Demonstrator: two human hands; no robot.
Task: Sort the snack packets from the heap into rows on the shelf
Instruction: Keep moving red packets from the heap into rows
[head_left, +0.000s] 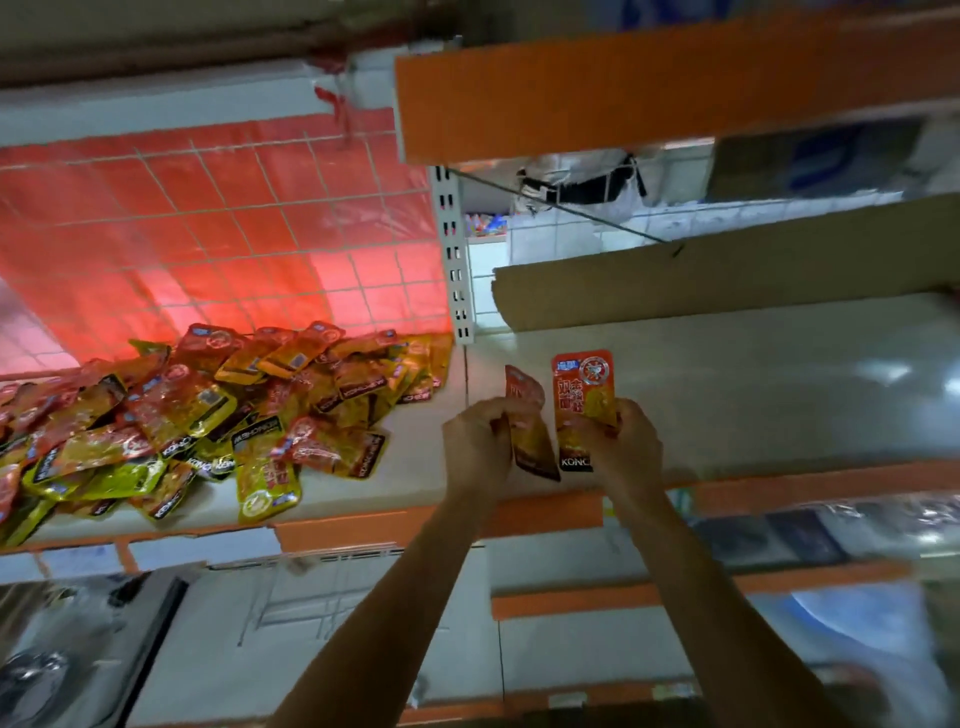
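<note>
A heap of red and yellow snack packets (208, 415) lies on the left part of the white shelf (753, 374). My left hand (480, 441) grips one red packet (530, 421), turned edge-on and tilted. My right hand (623, 441) holds a second red packet (584, 402) upright, its printed front facing me. Both packets hover just above the shelf, right of the heap and close to its front edge.
A red sheet behind a white wire grid (234, 223) backs the heap. A slotted white upright (454, 260) stands mid-shelf. A brown cardboard strip (727, 275) leans at the back right. Orange shelf edges (649, 83) run above and below.
</note>
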